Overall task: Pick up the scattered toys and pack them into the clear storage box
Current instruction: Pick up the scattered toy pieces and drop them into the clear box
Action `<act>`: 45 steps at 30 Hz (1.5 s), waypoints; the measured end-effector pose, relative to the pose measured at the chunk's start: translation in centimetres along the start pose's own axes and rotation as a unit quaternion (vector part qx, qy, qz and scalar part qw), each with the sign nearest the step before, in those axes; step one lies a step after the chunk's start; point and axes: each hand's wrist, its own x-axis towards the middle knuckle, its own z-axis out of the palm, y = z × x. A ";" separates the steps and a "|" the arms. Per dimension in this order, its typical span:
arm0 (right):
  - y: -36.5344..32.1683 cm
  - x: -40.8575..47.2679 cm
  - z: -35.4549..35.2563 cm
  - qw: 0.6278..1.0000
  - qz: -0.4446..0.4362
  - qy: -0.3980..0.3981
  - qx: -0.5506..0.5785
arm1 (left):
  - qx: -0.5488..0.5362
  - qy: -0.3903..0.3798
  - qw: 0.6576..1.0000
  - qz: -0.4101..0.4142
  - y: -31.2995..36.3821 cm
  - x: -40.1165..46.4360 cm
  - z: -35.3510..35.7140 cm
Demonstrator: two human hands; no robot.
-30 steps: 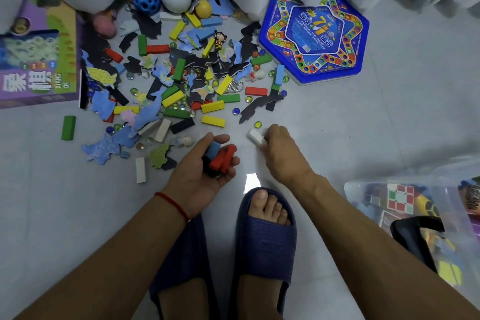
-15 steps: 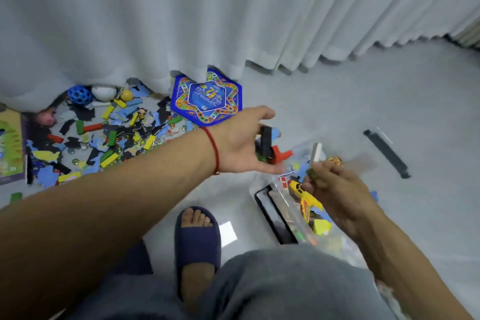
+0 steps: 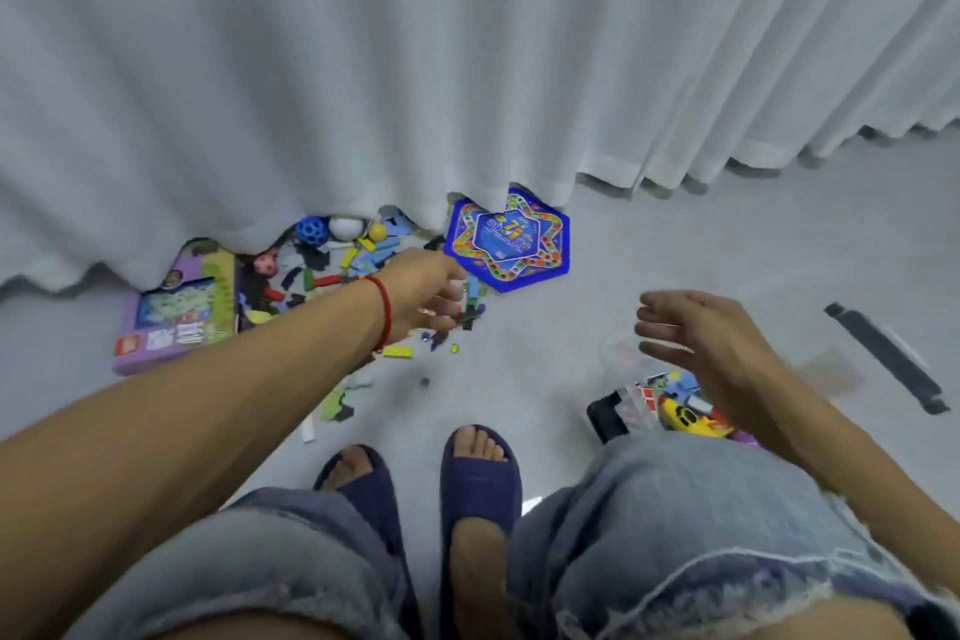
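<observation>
Where both hands carried blocks half a second ago, the right hand now hovers released above the clear storage box, while the left hand, fingers loose and empty, has swung back over the scattered toys.

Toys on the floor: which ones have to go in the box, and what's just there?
For the job:
- toy pile
- yellow block
- blue ball
- star game board
- purple game box
- clear box
- left hand, right hand

Just there:
- curtain
- slippers
- black strip
</observation>
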 end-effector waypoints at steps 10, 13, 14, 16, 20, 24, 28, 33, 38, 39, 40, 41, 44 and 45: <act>6.9 5.9 23.2 0.856 -0.107 -0.287 -0.418 | 0.067 0.199 0.966 -0.150 -21.1 0.4 -17.7; 11.4 7.7 27.7 0.765 -0.178 -0.331 -0.523 | 0.133 0.222 0.956 -0.136 -25.1 3.0 -18.0; 12.7 8.2 29.0 0.738 -0.210 -0.339 -0.545 | 0.167 0.230 0.951 -0.125 -26.0 3.9 -17.7; 15.2 8.8 31.5 0.687 -0.270 -0.346 -0.579 | 0.236 0.245 0.937 -0.084 -27.4 5.5 -17.0; 18.6 9.0 36.1 0.645 -0.351 -0.299 -0.609 | 0.363 0.280 0.888 0.026 -29.5 8.5 -17.6; 21.3 8.5 38.5 0.672 -0.361 -0.249 -0.596 | 0.380 0.291 0.874 0.080 -30.8 11.6 -18.8; 22.8 8.9 39.2 0.678 -0.400 -0.225 -0.574 | 0.366 0.313 0.873 0.085 -31.5 13.0 -18.5; 23.2 9.9 38.8 0.595 -0.449 -0.255 -0.615 | 0.416 0.285 0.856 0.115 -31.8 13.5 -19.4; 22.2 11.0 38.0 0.508 -0.478 -0.291 -0.655 | 0.425 0.272 0.853 0.132 -31.6 13.8 -19.6; 22.0 11.1 38.0 0.498 -0.483 -0.289 -0.659 | 0.420 0.273 0.855 0.134 -31.5 13.8 -19.6; 22.1 11.1 37.9 0.491 -0.489 -0.289 -0.661 | 0.414 0.274 0.858 0.133 -31.5 13.9 -19.5; 22.2 11.1 37.9 0.489 -0.492 -0.291 -0.659 | 0.407 0.276 0.861 0.128 -31.6 14.0 -19.5; 22.6 10.7 38.0 0.515 -0.480 -0.282 -0.652 | 0.395 0.281 0.868 0.109 -31.7 14.4 -19.6; 22.5 10.6 38.1 0.520 -0.485 -0.272 -0.649 | 0.394 0.281 0.869 0.104 -31.6 14.5 -19.6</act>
